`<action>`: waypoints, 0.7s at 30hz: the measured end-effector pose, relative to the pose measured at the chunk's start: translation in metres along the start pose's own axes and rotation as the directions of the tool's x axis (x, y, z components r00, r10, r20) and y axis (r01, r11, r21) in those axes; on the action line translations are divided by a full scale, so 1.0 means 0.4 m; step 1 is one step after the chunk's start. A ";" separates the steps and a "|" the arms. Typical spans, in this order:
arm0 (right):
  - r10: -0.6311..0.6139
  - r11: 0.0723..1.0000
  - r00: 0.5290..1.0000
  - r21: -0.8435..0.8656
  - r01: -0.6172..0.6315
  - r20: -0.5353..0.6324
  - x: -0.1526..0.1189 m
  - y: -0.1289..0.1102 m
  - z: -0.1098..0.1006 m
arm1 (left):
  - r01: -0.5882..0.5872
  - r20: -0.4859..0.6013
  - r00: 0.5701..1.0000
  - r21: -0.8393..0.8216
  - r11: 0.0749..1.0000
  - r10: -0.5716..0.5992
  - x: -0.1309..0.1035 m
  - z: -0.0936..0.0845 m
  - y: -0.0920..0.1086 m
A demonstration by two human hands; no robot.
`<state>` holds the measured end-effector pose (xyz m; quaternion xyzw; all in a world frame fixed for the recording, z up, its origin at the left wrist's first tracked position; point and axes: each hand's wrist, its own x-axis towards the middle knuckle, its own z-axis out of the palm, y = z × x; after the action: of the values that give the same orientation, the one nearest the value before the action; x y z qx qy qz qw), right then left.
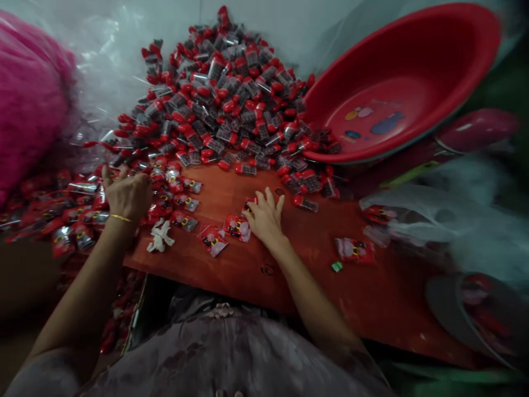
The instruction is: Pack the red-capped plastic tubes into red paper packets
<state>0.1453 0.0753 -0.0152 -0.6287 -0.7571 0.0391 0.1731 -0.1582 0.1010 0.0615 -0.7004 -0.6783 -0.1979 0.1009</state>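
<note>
My left hand (129, 194), a gold bangle at its wrist, is over the heap of small red packets (159, 203) at the left of the table. Its fingers are bent and apart, and nothing shows in them. Fingers spread, my right hand (266, 218) reaches over the middle of the table. Its fingertips touch a red packet (249, 206), partly hidden under them. Just left of that hand lie two flat red packets with a cartoon print, one red packet (237, 227) beside another printed packet (212, 239).
Behind my hands rises a big pile of clear tubes with red caps (231, 105). A red basin (372, 82) leans at the right. White scraps (160, 236) lie near the left front edge; a red packet (355, 251) and small green piece (336, 267) lie right. A pink bag (33, 99) bulges far left.
</note>
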 end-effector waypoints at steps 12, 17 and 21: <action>-0.357 0.918 0.884 0.288 0.272 0.301 0.172 -0.327 0.107 | -0.223 0.249 0.945 0.006 0.975 0.214 0.071 0.137 -0.105; -0.408 0.898 0.873 0.291 0.331 0.265 0.230 -0.369 0.156 | -0.210 0.176 0.963 0.005 0.978 0.205 0.061 0.113 -0.217; -0.490 0.858 0.828 0.316 0.404 0.273 0.285 -0.407 0.178 | -0.162 0.181 0.972 0.047 0.986 0.152 0.029 0.087 -0.285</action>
<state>-0.0469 0.1630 -0.0124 -0.3892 -0.8914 0.1994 0.1189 -0.2663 0.1323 0.0204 -0.7632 -0.6328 -0.1057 0.0771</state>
